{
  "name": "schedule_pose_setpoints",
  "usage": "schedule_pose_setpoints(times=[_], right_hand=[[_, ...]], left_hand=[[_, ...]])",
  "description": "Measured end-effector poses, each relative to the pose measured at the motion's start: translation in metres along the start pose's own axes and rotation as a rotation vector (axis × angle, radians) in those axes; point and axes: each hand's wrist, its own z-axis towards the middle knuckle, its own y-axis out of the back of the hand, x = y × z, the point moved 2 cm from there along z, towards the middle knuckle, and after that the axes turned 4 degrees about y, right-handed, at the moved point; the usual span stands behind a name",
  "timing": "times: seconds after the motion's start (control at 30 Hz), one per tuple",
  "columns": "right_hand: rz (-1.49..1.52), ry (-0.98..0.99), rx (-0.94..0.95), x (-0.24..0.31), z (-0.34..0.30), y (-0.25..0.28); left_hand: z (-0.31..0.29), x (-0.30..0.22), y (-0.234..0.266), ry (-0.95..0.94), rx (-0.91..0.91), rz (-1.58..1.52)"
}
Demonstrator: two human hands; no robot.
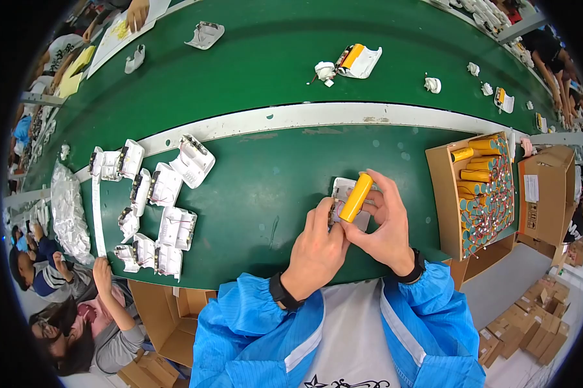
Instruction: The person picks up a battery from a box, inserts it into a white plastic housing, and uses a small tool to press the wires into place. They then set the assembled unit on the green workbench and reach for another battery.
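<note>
My right hand (387, 226) pinches a yellow cylindrical battery (358, 196) between thumb and fingers, tilted over an open white plastic housing (342, 186). Closed around the near left side of that housing, my left hand (317, 249) has its fingertips at the small parts and thin wires inside. The battery and both hands cover much of the housing. To the left on the green table stand several white housing halves (177, 227) with wires and dark boards in them.
To the right, a cardboard box (441, 194) holds many yellow batteries with wires. Beyond a white rail (298, 115), a green belt (265, 71) carries scattered housings, one with a battery (351, 57). At left are a clear plastic bag (70, 213) and a person in grey sleeves (120, 336).
</note>
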Motion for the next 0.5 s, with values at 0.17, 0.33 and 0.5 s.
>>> schedule_pose_setpoints(times=[0.17, 0.33, 0.5], right_hand=[[-0.127, 0.083, 0.053, 0.003, -0.006, -0.002], [-0.136, 0.083, 0.032, 0.009, -0.006, -0.004], [-0.221, 0.118, 0.03, 0.006, -0.01, -0.006]], left_hand=[[-0.004, 0.011, 0.02, -0.088, 0.0, -0.126], [0.002, 0.027, 0.035, -0.063, 0.088, -0.192], [0.012, 0.013, 0.038, -0.067, 0.034, -0.184]])
